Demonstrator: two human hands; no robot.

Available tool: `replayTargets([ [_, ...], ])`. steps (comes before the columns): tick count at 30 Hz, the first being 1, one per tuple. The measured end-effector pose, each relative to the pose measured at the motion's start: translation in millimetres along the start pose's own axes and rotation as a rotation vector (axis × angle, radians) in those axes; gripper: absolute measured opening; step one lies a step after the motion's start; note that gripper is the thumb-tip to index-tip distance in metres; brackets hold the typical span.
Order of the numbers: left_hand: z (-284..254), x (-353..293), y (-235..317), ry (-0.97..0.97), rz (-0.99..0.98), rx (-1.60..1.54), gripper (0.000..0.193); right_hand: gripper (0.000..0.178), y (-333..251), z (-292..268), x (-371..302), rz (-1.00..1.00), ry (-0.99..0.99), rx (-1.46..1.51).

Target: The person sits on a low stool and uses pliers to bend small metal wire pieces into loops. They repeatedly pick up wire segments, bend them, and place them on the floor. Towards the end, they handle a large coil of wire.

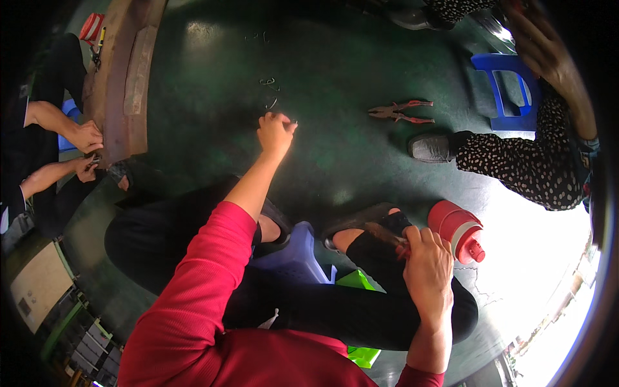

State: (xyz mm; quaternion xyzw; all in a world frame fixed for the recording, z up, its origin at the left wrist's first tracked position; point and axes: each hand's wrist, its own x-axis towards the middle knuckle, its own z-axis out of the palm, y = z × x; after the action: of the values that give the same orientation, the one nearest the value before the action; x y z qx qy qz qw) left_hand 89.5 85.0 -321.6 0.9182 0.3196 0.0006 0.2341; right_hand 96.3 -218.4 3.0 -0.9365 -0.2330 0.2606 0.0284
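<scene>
My left hand reaches forward over the dark green floor, fingers curled together. A tiny shiny bit shows at its fingertips, too small to name. Just beyond it lie bent metal wire pieces, a few curved like hooks. Above my right thigh, my right hand is closed round pliers, their dark jaws pointing left and a bit of red handle showing at the fingers. Another pair of pliers with red handles lies on the floor, right of my left hand and apart from it.
A red jug lies beside my right knee. A blue-violet stool stands between my legs. At left, another person's hands work at a wooden bench. At right are a person's spotted trouser leg and a blue stool.
</scene>
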Motion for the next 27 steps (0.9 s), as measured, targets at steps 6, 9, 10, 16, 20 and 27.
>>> replayTargets([
  [6, -5.3, 4.5, 27.1, -0.068, 0.186, -0.027, 0.014, 0.024, 2.8, 4.9, 2.0, 0.008, 0.03, -0.009],
  [9, -38.0, 15.9, 68.0, -0.271, 0.1, -0.448, 0.017, 0.027, 5.7, 0.6, 0.0, 0.02, 0.083, 0.049],
  [10, -54.5, 19.7, 86.3, -0.389, 0.015, -0.623, 0.018, 0.029, 6.4, -2.4, -1.6, 0.007, 0.108, 0.096],
  [16, -188.2, -15.0, 164.0, -0.754, 0.086, -1.028, 0.014, 0.031, 3.5, -24.8, -14.6, -0.014, 0.137, 0.459],
  [20, -253.8, -65.7, 172.7, -0.805, 0.172, -1.129, 0.017, 0.027, -4.6, -31.6, -22.0, -0.029, 0.079, 0.653],
  [27, -291.1, -127.1, 150.1, -0.796, 0.101, -1.125, 0.018, 0.025, -21.4, -29.0, -33.5, -0.171, -0.146, 0.917],
])
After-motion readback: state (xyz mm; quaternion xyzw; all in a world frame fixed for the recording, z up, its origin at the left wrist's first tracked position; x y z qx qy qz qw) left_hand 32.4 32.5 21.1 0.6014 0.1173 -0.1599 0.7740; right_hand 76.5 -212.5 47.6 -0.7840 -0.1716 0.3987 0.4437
